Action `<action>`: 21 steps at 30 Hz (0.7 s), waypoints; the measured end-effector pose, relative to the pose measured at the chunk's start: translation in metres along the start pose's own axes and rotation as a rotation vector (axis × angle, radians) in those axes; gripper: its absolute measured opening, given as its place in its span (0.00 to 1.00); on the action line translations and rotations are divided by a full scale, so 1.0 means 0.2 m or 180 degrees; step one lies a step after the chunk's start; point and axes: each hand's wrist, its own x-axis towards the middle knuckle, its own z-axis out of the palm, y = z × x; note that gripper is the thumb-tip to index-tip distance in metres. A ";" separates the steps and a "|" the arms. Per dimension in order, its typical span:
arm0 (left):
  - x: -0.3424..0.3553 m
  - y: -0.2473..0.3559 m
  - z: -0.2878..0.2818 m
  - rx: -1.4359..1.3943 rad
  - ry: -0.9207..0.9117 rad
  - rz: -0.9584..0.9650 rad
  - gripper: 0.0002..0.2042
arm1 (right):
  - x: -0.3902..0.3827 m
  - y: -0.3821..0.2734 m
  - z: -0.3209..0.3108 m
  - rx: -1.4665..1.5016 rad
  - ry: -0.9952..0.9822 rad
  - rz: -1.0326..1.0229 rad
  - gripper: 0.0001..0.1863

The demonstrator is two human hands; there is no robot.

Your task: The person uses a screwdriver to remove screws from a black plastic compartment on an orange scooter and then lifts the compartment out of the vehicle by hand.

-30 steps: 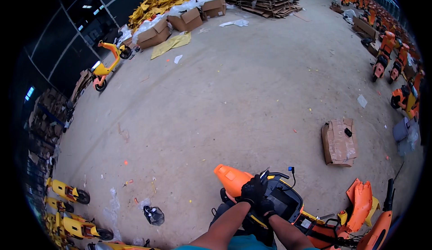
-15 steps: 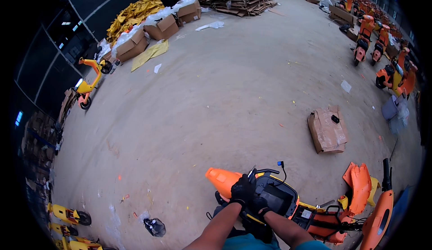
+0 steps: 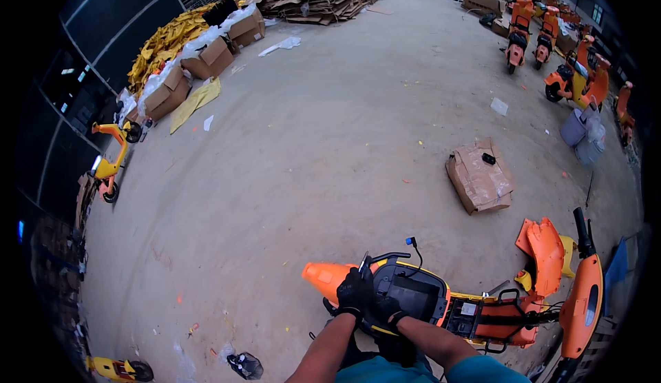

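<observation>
A partly stripped orange and yellow scooter [image 3: 506,314] lies across the space in front of me, its handlebar end to the right. My left hand [image 3: 355,291], in a black glove, is closed at the scooter's rear, beside the orange tail cover [image 3: 326,278]. From its fingers sticks up a slim metallic object [image 3: 363,262] whose kind I cannot make out. My gloved right hand [image 3: 386,308] is close beside it, at the near edge of the black open seat compartment [image 3: 416,296]; its fingers are hidden. A cable with a blue connector [image 3: 411,241] rises from the compartment's far side.
Loose orange body panels [image 3: 544,255] lie beyond the scooter's front. A taped cardboard box [image 3: 480,176] with a small black object on top sits farther off. A black plastic bag [image 3: 246,365] lies at lower left. Rows of orange scooters [image 3: 520,32] stand far right; flattened cardboard [image 3: 317,1] is piled behind.
My view has turned a little, so the surroundings sit farther left and mostly higher. Both hands stay at the scooter's rear, the slim object still in the left.
</observation>
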 end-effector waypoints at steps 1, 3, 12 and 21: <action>0.00 0.00 -0.01 0.0035 0.0009 -0.0017 0.20 | 0.01 -0.01 0.00 -0.0084 -0.0120 0.0058 0.21; -0.01 0.01 -0.01 0.0048 0.0019 -0.0053 0.20 | 0.02 -0.03 0.00 -0.0168 -0.0239 0.0096 0.19; -0.01 0.03 -0.05 0.0097 -0.0055 -0.0157 0.19 | 0.00 0.04 0.02 -0.0331 0.0332 -0.0450 0.15; -0.02 -0.03 0.01 0.0158 0.0136 0.0105 0.19 | -0.01 0.07 0.16 -0.0272 0.0565 -0.0141 0.15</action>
